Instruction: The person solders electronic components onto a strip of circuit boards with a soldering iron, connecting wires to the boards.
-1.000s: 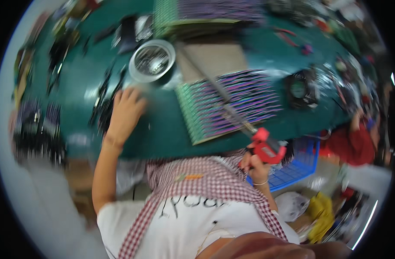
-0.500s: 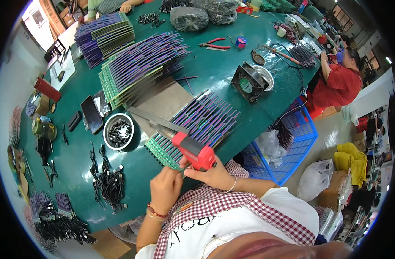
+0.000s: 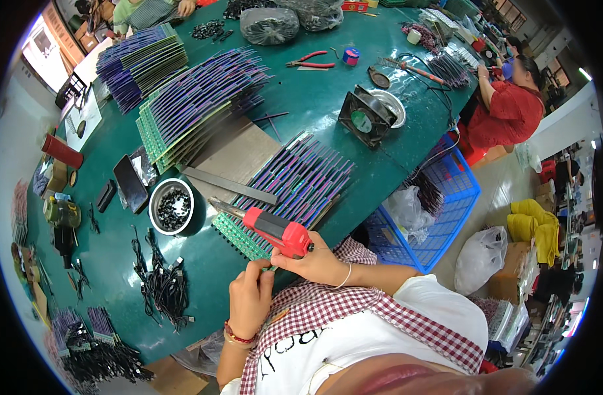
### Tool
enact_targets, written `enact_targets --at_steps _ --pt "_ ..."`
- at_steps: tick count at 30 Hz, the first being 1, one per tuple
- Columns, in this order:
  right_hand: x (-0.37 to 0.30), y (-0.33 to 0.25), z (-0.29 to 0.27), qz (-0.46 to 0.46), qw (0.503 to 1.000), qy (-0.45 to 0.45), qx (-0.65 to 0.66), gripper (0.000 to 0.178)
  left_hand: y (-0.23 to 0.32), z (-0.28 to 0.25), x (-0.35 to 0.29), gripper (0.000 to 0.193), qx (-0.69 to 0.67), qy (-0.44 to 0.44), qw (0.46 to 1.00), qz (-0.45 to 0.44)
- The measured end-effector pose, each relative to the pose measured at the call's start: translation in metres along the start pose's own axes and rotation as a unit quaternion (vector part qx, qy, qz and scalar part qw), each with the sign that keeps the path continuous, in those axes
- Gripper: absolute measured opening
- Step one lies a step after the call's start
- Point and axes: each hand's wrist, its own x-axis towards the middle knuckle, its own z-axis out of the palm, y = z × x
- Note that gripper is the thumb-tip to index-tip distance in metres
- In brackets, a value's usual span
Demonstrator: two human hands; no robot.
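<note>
My right hand (image 3: 320, 264) grips a red and black gun-shaped hand tool (image 3: 278, 232); its grey pointed nose reaches over the boards. Closed in a pinch, my left hand (image 3: 250, 296) meets the right fingertips at the near end of the boards. Something small and greenish shows between the fingers, too hidden to name. Below the tool's nose spreads a fanned row of narrow circuit boards (image 3: 304, 174), dark purple strips with green ends (image 3: 239, 238). A flat grey metal bar (image 3: 232, 185) lies across them, partly on a brown board (image 3: 232, 153).
Left of the boards stand a metal bowl of small black parts (image 3: 172, 207), a phone (image 3: 131, 183) and black cables (image 3: 166, 283). Beyond are stacked circuit boards (image 3: 202, 99), pliers (image 3: 311, 64) and a fan (image 3: 366, 117). A blue crate (image 3: 439, 243) is at right; a person in red (image 3: 505, 112) sits beyond.
The whole view has shifted slightly, so the table's things appear further left. The tool's nose, blurred before, now shows sharply. Both hands keep nearly the same hold.
</note>
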Motion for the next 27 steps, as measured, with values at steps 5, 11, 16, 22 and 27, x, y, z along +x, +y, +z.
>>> enact_targets --at_steps 5,11,16,22,27 --pt "0.001 -0.006 -0.001 -0.014 0.999 0.012 -0.037 0.03 0.001 -0.003 0.004 0.004 -0.004 0.031 0.999 0.03" --pt "0.01 -0.012 -0.013 0.008 0.997 -0.083 -0.009 0.026 -0.002 -0.002 0.005 0.004 -0.036 0.021 0.999 0.016" --pt "0.014 0.0 -0.012 0.031 0.997 -0.062 0.042 0.026 0.0 -0.007 0.011 0.004 -0.038 0.014 0.999 0.021" --pt "0.006 0.004 -0.003 0.0 0.998 -0.052 -0.04 0.022 0.003 -0.005 0.002 0.008 -0.029 0.034 0.998 0.032" --pt "0.01 -0.006 -0.005 0.057 0.998 -0.011 0.007 0.018 0.001 -0.015 -0.006 0.007 -0.02 0.045 0.999 0.01"
